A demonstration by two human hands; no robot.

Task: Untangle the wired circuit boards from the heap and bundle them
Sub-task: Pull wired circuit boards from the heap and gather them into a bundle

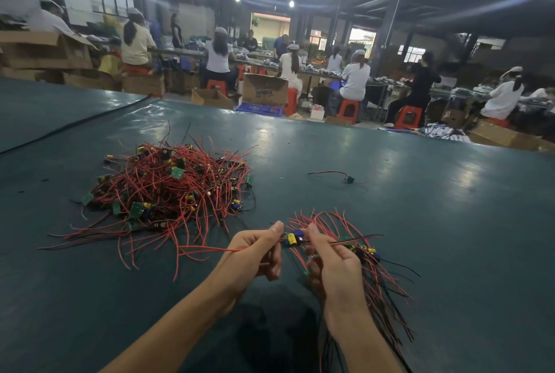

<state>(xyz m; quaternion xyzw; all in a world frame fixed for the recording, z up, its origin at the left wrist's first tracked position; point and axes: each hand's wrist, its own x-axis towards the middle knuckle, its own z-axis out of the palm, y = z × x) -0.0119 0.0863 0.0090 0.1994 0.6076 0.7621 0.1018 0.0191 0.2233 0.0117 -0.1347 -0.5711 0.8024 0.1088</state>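
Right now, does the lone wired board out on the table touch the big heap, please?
No, the lone wired board lies by itself on the green table, with bare surface between it and the heap.

Bundle (381, 288) wires cut off at the bottom edge, its middle behind the right hand (333, 264), board (292, 239) half covered by fingertips (312, 230), heap (171, 186) boards buried — count unclear, workers (356, 78) blurred.
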